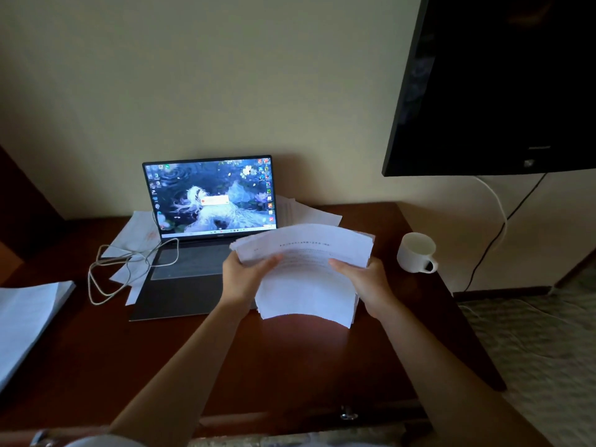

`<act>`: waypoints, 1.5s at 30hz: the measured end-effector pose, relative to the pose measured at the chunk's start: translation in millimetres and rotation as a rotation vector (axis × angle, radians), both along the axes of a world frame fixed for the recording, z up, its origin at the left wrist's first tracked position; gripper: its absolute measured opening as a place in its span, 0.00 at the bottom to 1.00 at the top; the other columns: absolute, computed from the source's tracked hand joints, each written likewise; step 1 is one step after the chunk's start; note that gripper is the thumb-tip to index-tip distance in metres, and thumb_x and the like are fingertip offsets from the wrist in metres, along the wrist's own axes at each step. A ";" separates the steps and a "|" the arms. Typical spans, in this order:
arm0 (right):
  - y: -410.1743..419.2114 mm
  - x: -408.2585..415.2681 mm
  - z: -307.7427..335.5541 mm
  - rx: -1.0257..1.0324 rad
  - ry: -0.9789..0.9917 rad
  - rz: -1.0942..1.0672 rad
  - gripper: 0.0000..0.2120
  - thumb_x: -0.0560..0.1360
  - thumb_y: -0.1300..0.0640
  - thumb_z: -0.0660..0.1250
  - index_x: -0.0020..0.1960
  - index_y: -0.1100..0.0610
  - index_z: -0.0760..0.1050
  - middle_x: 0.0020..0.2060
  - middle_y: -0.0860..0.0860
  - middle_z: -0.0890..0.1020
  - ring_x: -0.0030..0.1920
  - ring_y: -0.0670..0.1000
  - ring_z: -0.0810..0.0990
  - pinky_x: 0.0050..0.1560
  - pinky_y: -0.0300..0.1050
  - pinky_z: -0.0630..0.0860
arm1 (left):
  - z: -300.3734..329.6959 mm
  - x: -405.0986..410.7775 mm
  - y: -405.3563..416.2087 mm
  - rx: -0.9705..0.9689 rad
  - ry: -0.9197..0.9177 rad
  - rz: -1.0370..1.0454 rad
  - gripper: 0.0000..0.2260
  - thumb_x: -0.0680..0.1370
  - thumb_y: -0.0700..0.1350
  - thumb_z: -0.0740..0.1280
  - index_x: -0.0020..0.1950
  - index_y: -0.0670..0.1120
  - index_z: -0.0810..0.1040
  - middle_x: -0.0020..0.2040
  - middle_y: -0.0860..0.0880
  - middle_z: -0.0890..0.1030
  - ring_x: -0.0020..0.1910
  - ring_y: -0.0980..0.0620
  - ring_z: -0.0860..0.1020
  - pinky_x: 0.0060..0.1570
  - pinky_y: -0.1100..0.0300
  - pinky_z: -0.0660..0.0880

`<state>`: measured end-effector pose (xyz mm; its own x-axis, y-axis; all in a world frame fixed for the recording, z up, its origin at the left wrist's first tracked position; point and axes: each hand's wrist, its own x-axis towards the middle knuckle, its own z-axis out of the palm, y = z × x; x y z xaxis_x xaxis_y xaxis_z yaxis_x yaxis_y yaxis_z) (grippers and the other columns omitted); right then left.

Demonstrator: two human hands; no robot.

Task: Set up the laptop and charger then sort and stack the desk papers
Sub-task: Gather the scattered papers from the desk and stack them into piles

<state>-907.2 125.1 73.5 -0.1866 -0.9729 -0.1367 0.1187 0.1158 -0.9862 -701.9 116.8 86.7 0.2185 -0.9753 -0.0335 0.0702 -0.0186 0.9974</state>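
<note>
Papers [306,279] — a thick white sheaf, bowed upward in an arch — are held above the front right part of a dark reddish-brown wooden desk [290,366], beside the open laptop [200,233]. The left hand [248,279] grips the sheaf's left edge, thumb on top; the right hand [364,282] grips the right edge the same way, fingers curled under. Faint printed lines run across the top sheet.

The desk stands against a plain cream wall, its polished top glossy, with a metal drawer pull at the front edge. The laptop's lit screen shows a blue wallpaper with icons; its grey deck is flat and matte. A pale charger cable [122,272] loops loosely over loose sheets [135,233] left of the laptop. More sheets [309,214] lie behind the screen's right side, and another white stack [25,321] sits at the desk's left edge. A round white mug [416,253] stands near the right edge — below a dark wall-mounted screen [496,85] with cords hanging down.
</note>
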 end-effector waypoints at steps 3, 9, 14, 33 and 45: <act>-4.1 0.2 5.8 -0.014 -0.015 0.006 0.08 0.68 0.65 0.75 0.41 0.53 0.80 0.34 0.43 0.84 0.34 0.41 0.83 0.32 0.33 0.76 | 15.6 -10.0 1.9 -0.118 0.073 0.120 0.11 0.75 0.46 0.71 0.57 0.45 0.78 0.49 0.55 0.80 0.45 0.67 0.79 0.43 0.74 0.73; -0.3 4.6 -15.5 0.047 -0.018 0.024 0.11 0.68 0.65 0.75 0.44 0.52 0.80 0.43 0.48 0.84 0.43 0.47 0.84 0.42 0.40 0.78 | 23.8 -17.7 -5.2 -0.137 0.132 0.300 0.10 0.80 0.40 0.60 0.58 0.45 0.77 0.45 0.61 0.76 0.41 0.71 0.74 0.43 0.76 0.68; -6.2 6.9 -9.7 0.042 -0.036 0.015 0.08 0.68 0.65 0.75 0.42 0.54 0.81 0.38 0.46 0.85 0.37 0.44 0.84 0.35 0.35 0.78 | 23.8 -16.0 -6.9 -0.196 0.153 0.297 0.12 0.80 0.38 0.56 0.62 0.46 0.71 0.43 0.55 0.79 0.40 0.63 0.78 0.42 0.68 0.74; -20.7 2.1 -8.7 -0.002 -0.073 -0.026 0.08 0.68 0.67 0.74 0.42 0.55 0.81 0.38 0.48 0.85 0.38 0.46 0.84 0.38 0.38 0.79 | -33.0 -2.4 -14.9 0.127 0.035 0.027 0.14 0.65 0.31 0.77 0.43 0.44 0.79 0.42 0.47 0.83 0.43 0.44 0.82 0.40 0.54 0.80; -9.0 -5.9 -48.1 0.126 0.059 0.047 0.14 0.69 0.67 0.74 0.45 0.48 0.79 0.42 0.42 0.83 0.43 0.39 0.81 0.43 0.32 0.75 | -60.8 -5.6 -9.8 0.201 0.011 -0.028 0.17 0.65 0.31 0.77 0.50 0.43 0.78 0.46 0.47 0.82 0.45 0.50 0.81 0.42 0.58 0.80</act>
<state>-913.0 116.1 25.5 -0.1521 -0.9566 -0.2486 0.0526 0.2433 -0.9685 -707.5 107.0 25.9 0.1896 -0.9545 -0.2303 0.0772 -0.2193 0.9726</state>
